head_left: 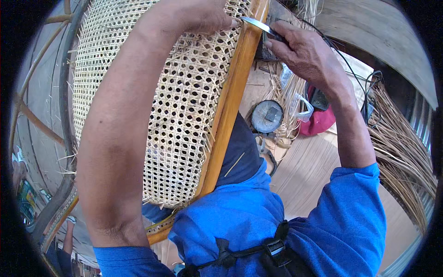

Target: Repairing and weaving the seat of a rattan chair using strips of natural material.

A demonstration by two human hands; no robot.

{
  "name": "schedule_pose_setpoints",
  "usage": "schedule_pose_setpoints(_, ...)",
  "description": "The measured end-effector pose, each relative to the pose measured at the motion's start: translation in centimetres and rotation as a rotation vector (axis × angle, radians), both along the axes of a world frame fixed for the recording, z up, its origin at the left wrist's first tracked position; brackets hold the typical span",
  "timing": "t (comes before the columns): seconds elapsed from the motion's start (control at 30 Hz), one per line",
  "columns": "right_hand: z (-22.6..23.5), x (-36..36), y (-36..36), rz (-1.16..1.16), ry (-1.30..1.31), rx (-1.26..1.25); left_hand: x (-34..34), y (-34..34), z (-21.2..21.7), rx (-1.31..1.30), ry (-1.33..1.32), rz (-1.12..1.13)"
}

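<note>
Pale boards (pixel 304 173) lie at 4 o'clock and a bundle of cane strips (pixel 401 147) at 3. Woven cane panel (pixel 182 104), at 11 o'clock, spans the visible area beside a wooden rail (pixel 235 85); its weave appears complete, whereas uneven loose ends along the rail suggest that the edge is unfinished. Right hand (pixel 307 53), at 1 o'clock, is closed around a knife (pixel 256 23), blade across the rail's top. Left hand (pixel 200 16), at 12, is cut off by the view; its grip cannot be told. Count: one panel, one rail, one knife, one bundle, two hands; loose ends, too many to number.
</note>
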State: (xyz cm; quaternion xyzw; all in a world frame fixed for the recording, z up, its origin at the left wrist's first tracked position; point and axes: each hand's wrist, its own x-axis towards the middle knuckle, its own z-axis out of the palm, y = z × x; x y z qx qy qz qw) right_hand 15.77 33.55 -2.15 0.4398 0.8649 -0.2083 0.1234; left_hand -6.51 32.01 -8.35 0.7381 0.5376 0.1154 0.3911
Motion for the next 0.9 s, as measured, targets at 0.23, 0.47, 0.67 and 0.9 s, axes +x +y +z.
schedule_pose_setpoints(0.23, -0.8, 0.5, 2.7, 0.04, -0.004, -0.145, -0.2, -0.3, -0.1, 0.147, -0.319, -0.083)
schedule_pose_setpoints(0.47, -1.6, 1.3, 1.6, 0.112, 0.084, -0.058, 0.1, 0.3, 1.5, 0.174, -0.332, -0.056)
schedule_pose_setpoints(0.67, -1.3, 0.7, -1.9, -0.022, 0.09, 0.018, 2.1, 1.9, 2.5, -0.129, 0.219, 0.144)
schedule_pose_setpoints(0.9, -0.8, 0.8, -1.6, -0.007, 0.088, 0.041, 2.1, 1.5, 1.0, -0.083, 0.288, 0.147)
